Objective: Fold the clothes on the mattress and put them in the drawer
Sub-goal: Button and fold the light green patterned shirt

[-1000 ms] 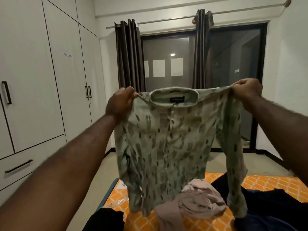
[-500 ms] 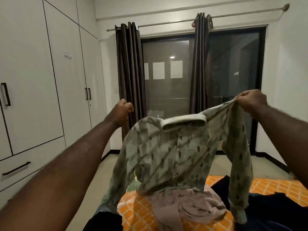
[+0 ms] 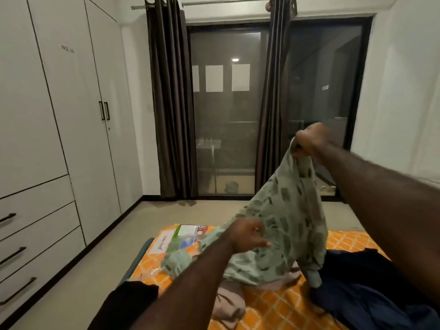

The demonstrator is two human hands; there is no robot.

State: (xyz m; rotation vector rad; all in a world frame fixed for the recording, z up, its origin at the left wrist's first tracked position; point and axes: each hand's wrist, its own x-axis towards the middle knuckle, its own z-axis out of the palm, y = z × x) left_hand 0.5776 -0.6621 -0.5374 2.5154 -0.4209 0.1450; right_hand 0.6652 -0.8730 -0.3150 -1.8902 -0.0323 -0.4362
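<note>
Progress: early. Nothing is folded and nothing is put away. The drawers (image 3: 40, 225) in the wardrobe on the left are all closed. The green patterned shirt (image 3: 281, 222) is in hand, unfolded, its lower part slumped on the orange mattress (image 3: 273, 308). Pink garment (image 3: 228, 303), navy garment (image 3: 371, 289) and black garment (image 3: 128, 303) lie loose on the mattress, not yet handled.

Right hand (image 3: 309, 139): raised, arm extended, fingers clamped on a bunched edge of the shirt, which hangs from it.
Left hand (image 3: 247, 236): low and reaching forward. Fingers look loosely apart and touch the cloth mid-body, no pinch visible.
</note>
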